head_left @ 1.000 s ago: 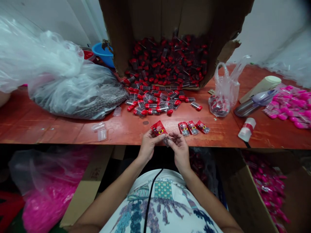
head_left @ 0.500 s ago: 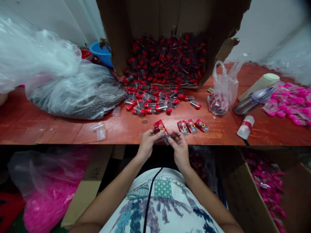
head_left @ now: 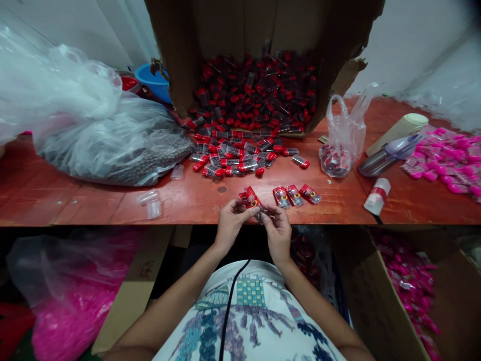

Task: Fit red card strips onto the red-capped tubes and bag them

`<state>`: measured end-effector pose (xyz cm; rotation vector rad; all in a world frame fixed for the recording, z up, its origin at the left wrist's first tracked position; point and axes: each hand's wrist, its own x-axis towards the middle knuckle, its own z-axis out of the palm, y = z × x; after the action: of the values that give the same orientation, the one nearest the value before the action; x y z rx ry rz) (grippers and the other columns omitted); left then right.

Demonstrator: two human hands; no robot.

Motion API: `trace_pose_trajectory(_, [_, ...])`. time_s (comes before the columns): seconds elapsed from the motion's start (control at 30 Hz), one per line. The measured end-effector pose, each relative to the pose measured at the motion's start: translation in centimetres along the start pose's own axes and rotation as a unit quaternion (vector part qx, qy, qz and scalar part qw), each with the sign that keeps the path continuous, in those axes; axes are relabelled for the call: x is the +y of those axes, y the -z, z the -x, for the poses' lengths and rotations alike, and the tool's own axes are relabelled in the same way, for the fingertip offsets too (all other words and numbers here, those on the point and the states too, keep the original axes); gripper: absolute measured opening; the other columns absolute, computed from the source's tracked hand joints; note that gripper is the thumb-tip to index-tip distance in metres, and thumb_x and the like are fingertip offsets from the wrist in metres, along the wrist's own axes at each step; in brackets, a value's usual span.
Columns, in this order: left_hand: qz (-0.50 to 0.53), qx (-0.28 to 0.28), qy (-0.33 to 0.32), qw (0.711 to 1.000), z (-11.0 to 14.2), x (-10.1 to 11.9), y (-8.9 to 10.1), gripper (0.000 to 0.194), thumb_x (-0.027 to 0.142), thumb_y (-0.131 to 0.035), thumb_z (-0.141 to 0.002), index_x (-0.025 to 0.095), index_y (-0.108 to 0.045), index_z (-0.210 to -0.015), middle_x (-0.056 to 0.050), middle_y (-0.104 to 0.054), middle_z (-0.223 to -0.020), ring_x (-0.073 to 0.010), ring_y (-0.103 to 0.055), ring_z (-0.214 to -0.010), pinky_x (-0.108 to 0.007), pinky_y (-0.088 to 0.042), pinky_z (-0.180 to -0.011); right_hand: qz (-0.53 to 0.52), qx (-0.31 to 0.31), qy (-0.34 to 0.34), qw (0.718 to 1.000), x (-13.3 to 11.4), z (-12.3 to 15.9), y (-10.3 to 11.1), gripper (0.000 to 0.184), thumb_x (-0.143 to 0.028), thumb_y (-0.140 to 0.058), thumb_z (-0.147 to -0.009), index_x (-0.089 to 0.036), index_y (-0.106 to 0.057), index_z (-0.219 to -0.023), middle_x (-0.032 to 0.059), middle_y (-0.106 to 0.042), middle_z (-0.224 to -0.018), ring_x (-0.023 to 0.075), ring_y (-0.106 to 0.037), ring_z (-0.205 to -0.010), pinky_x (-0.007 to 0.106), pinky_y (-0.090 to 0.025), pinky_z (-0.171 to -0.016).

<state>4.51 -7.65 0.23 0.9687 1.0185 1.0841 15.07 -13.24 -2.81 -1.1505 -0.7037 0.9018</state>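
Observation:
Between my two hands is a small red printed packet [head_left: 250, 197] with a clear lower part and dark contents. My left hand [head_left: 230, 224] pinches its left side with thumb and fingers. The lower right end is gripped by my right hand [head_left: 278, 228], whose fingers partly cover it. Just right of my hands lie three similar red packets [head_left: 295, 195] in a row on the red-brown table [head_left: 188, 203]. Beyond them spreads a pile of clear tubes with red caps [head_left: 236, 155], filled with dark beads.
A torn cardboard box [head_left: 347, 30] full of red-capped tubes stands behind. To the left are a plastic bag of dark beads [head_left: 124, 145] and empty clear tubes [head_left: 153, 208]. On the right sit a small plastic bag [head_left: 340, 145], a bottle [head_left: 389, 155], a white roll [head_left: 377, 196] and pink-capped packs [head_left: 447, 160].
My left thumb has slid down and right along the packet, closer to my right hand. The packet stays held in both hands; the camera view has shifted slightly.

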Motion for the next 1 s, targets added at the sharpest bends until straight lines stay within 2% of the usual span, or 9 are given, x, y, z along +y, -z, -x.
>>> trace_pose_trajectory(0.2, [0.106, -0.043, 0.080, 0.990, -0.45, 0.69, 0.71, 0.033, 0.031, -0.077, -0.065, 0.015, -0.070, -0.093, -0.007, -0.072, -0.087, -0.0169, -0.066, -0.073, -0.030, -0.052, -0.073, -0.010, -0.012, -0.018, 1.000, -0.32, -0.11, -0.07, 0.028, -0.029, -0.065, -0.079, -0.021, -0.058, -0.106, 0.0053, -0.065, -0.106, 0.0172, -0.062, -0.094, 0.034, -0.051, -0.085])
trace_pose_trajectory(0.3, [0.099, -0.020, 0.047, 0.994, -0.66, 0.63, 0.87, 0.032, 0.025, -0.079, -0.061, 0.015, -0.071, -0.090, -0.006, -0.072, -0.086, -0.0160, -0.066, -0.074, -0.028, -0.052, -0.073, -0.030, -0.055, -0.057, 0.996, -0.05, -0.29, -0.11, 0.040, -0.030, -0.065, -0.079, -0.022, -0.055, -0.117, 0.0059, -0.065, -0.111, 0.0185, -0.060, -0.102, 0.036, -0.049, -0.090])
trace_pose_trajectory(0.4, [0.081, 0.022, 0.017, 0.996, -0.81, 0.36, 0.84, 0.032, 0.023, -0.080, -0.059, 0.014, -0.071, -0.088, -0.005, -0.073, -0.085, -0.0153, -0.066, -0.072, -0.027, -0.052, -0.071, -0.016, -0.103, -0.096, 0.990, 0.33, -0.42, -0.03, 0.044, -0.030, -0.065, -0.079, -0.023, -0.056, -0.122, 0.0047, -0.066, -0.109, 0.0190, -0.061, -0.100, 0.036, -0.050, -0.089])
trace_pose_trajectory(0.53, [0.060, 0.041, -0.002, 0.997, -0.64, 0.24, 0.60, 0.030, 0.023, -0.079, -0.060, 0.014, -0.071, -0.087, -0.005, -0.073, -0.083, -0.0151, -0.066, -0.070, -0.027, -0.052, -0.069, 0.081, -0.104, -0.022, 0.991, 0.31, -0.30, 0.11, 0.034, -0.029, -0.064, -0.080, -0.025, -0.064, -0.113, 0.0032, -0.064, -0.107, 0.0189, -0.060, -0.096, 0.034, -0.049, -0.088])
trace_pose_trajectory(0.63, [0.044, 0.048, -0.028, 0.997, -0.41, 0.44, 0.30, 0.027, 0.022, -0.079, -0.061, 0.014, -0.071, -0.085, -0.004, -0.073, -0.082, -0.0152, -0.066, -0.070, -0.027, -0.052, -0.068, 0.152, -0.095, 0.044, 0.983, -0.12, -0.05, 0.12, 0.033, -0.026, -0.061, -0.083, -0.028, -0.063, -0.115, 0.0030, -0.063, -0.100, 0.0183, -0.059, -0.093, 0.033, -0.048, -0.086])
trace_pose_trajectory(0.7, [0.035, 0.058, -0.039, 0.997, -0.39, 0.57, 0.18, 0.025, 0.023, -0.079, -0.061, 0.014, -0.071, -0.083, -0.004, -0.073, -0.081, -0.0151, -0.065, -0.069, -0.026, -0.052, -0.066, 0.164, -0.090, 0.055, 0.981, -0.34, 0.09, 0.03, 0.034, -0.026, -0.061, -0.083, -0.029, -0.063, -0.117, 0.0032, -0.063, -0.101, 0.0186, -0.059, -0.094, 0.033, -0.047, -0.087])
trace_pose_trajectory(0.8, [0.036, 0.087, -0.029, 0.995, -0.63, 0.54, 0.23, 0.025, 0.024, -0.080, -0.059, 0.014, -0.070, -0.079, -0.003, -0.072, -0.075, -0.0138, -0.064, -0.065, -0.024, -0.051, -0.062, 0.106, -0.101, -0.012, 0.989, -0.28, 0.05, -0.10, 0.041, -0.028, -0.064, -0.080, -0.029, -0.060, -0.120, 0.0026, -0.065, -0.103, 0.0188, -0.060, -0.093, 0.034, -0.049, -0.087])
trace_pose_trajectory(0.9, [0.069, 0.103, 0.026, 0.992, -0.87, 0.26, 0.53, 0.025, 0.027, -0.080, -0.058, 0.013, -0.069, -0.076, -0.001, -0.069, -0.070, -0.0118, -0.062, -0.057, -0.023, -0.050, -0.056, 0.038, -0.136, -0.099, 0.985, 0.09, -0.29, 0.03, 0.045, -0.030, -0.066, -0.077, -0.027, -0.059, -0.121, 0.0022, -0.067, -0.105, 0.0188, -0.061, -0.091, 0.034, -0.052, -0.081])
trace_pose_trajectory(1.0, [0.101, 0.098, 0.079, 0.987, -0.85, 0.00, 0.83, 0.025, 0.030, -0.080, -0.058, 0.013, -0.066, -0.071, -0.001, -0.068, -0.066, -0.0120, -0.061, -0.053, -0.024, -0.050, -0.053, 0.041, -0.152, -0.099, 0.983, 0.34, -0.76, 0.48, 0.041, -0.030, -0.066, -0.077, -0.027, -0.062, -0.118, 0.0015, -0.066, -0.110, 0.0196, -0.059, -0.100, 0.036, -0.048, -0.090])
